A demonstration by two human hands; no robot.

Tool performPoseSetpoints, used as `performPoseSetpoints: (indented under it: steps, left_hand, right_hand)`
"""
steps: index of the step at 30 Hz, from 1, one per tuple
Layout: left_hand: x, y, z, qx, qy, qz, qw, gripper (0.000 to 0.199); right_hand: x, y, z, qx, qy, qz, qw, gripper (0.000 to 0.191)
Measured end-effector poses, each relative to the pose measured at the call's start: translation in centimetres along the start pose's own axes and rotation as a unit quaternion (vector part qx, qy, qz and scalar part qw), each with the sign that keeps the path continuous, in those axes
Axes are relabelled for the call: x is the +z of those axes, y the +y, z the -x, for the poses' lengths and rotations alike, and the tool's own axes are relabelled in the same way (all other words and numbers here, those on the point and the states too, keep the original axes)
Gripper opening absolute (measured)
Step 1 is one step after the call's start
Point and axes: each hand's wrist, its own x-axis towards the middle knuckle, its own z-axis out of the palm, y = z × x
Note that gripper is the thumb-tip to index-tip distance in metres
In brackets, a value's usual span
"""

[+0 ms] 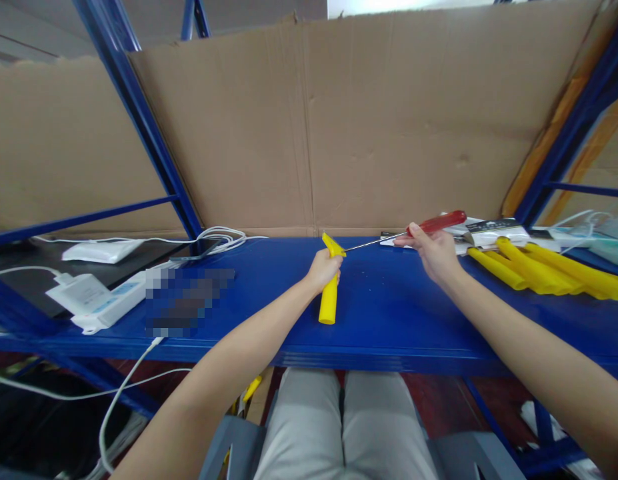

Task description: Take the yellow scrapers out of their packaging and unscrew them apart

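At the blue shelf [393, 317], left hand [323, 270] clasps a yellow handle [329, 303], right hand [436, 252] pinches a screwdriver [443, 221].

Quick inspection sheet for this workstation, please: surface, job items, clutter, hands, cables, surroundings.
Surface: blue shelf, a few pale specks between the hands.
Job items: yellow piece held roughly upright; red-handled screwdriver angled at its upper part, tip contact unclear.
Clutter: yellow tubular pieces and packaging at right; power strip and a pixelated, unidentifiable item at left.
Hands: left hand closed around the piece; right hand grips the screwdriver.
Cables: white coil at the back left; white cable hanging over the front edge at left.
Surroundings: cardboard backing, blue metal frame.
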Motion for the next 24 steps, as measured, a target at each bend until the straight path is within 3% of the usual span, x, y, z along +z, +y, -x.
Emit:
performPoseSetpoints:
  steps: [13,24]
  left_hand:
    - [0.0,0.0,0.0,0.015,0.000,-0.002,1.000,0.016]
    - [-0.2,0.4,0.2,-0.004,-0.008,0.022,1.000,0.019]
  right_hand:
    - [0.0,-0.2,0.0,0.015,-0.003,-0.003,1.000,0.041]
    - [-1.2,-0.5,-0.5,0.033,-0.067,-0.034,0.997,0.033]
